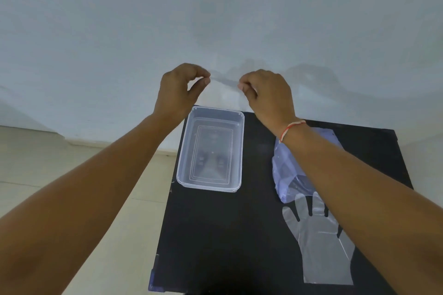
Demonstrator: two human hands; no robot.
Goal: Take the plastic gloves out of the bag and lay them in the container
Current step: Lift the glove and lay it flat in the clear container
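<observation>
A clear rectangular container (241, 151) stands on the black table (215, 235), at its far left. My left hand (179, 88) and my right hand (268, 96) are raised above the container's far end, each pinched at the fingertips. Between them stretches the edge of a thin clear plastic glove (224, 82), barely visible against the wall. A second plastic glove (318, 239) lies flat on the table at the right, fingers pointing away from me. Just beyond it lies the bluish plastic bag (285, 170), partly under my right forearm.
A pale wall (215, 19) rises right behind the table. Light floor (84, 151) shows to the left of the table, whose left edge runs close to the container. A red and white thread is tied round my right wrist.
</observation>
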